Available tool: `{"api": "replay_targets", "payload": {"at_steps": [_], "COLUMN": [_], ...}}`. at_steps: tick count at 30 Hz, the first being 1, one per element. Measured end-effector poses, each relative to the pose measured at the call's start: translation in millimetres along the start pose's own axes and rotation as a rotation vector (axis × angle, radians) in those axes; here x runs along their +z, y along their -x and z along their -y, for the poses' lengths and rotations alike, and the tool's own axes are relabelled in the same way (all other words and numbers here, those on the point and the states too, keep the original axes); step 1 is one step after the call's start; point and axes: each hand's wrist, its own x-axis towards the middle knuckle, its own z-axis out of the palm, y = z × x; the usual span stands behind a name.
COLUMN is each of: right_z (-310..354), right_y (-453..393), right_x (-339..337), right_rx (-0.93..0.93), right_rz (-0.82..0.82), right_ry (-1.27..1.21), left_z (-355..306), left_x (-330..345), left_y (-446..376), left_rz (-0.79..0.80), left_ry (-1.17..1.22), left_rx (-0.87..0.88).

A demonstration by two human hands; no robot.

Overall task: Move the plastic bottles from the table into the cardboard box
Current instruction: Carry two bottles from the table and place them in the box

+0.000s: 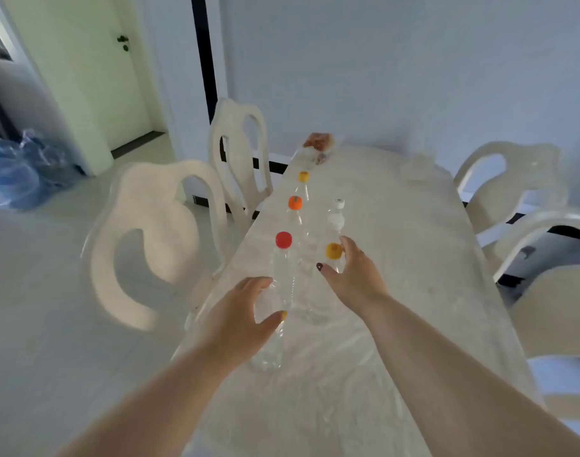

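While both hands spread, left (239, 311) by red-cap bottle (283, 278), right (352, 275) by yellow-cap bottle (334, 255), no labels.

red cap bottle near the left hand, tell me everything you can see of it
The red cap bottle is clear, thin plastic, looks empty, with a round red screw cap on top. It stands upright near the table edge, nearest in the left row of bottles. The left hand is open around its lower body, fingers and thumb either side; contact is unclear.

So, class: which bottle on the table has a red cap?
The red-capped bottle, nearest the left hand; the others have orange, yellow or white caps.
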Motion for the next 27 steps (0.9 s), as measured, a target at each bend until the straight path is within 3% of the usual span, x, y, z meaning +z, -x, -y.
{"api": "replay_targets", "payload": {"at_steps": [16, 27], "right_z": [-13.9, -20.0], "right_y": [-19.6, 22.2], "right_x": [31.4, -1.6], "right_rx": [0.153, 0.137], "right_rz": [-0.163, -0.242], "right_ry": [-0.320, -0.410], "left_z": [7.2, 2.7], "left_x": [6.1, 5.8], "left_y": [2.9, 2.2], "left_rz": [0.067, 0.033], "left_ry": [0.171, 0.347], "left_rx": [-0.233, -0.154]}}
